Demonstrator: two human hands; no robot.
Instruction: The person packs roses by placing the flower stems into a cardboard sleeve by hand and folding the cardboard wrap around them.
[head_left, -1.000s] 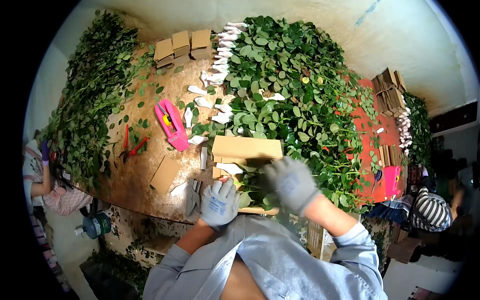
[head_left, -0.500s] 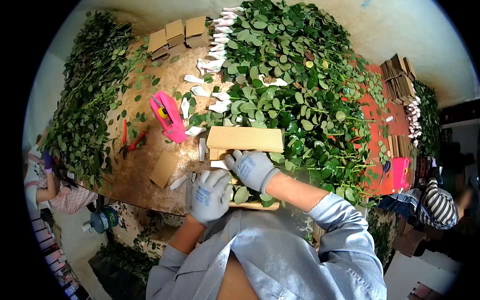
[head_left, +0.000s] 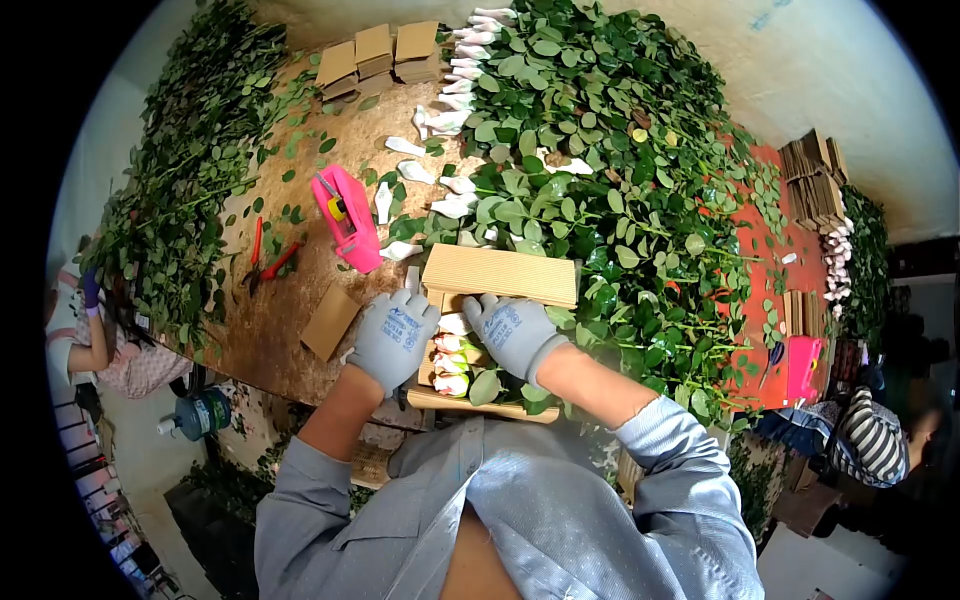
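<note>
Rosebuds [head_left: 450, 365] lie between our left hand [head_left: 397, 343] and right hand [head_left: 512, 338], both half-curled, grip indeterminable; tape dispenser [head_left: 352, 225] at eleven o'clock, red-handled pruners [head_left: 262, 268] at ten; our right forearm [head_left: 600, 388] obscures foliage [head_left: 640, 345] at three.

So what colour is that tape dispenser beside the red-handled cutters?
The tape dispenser is bright pink, seen best in the head view.

The person wears a light blue-grey, long-sleeved collared shirt [head_left: 520, 500] speckled with tiny pale dots, and grey gloves [head_left: 397, 335] printed with small blue lettering.
</note>
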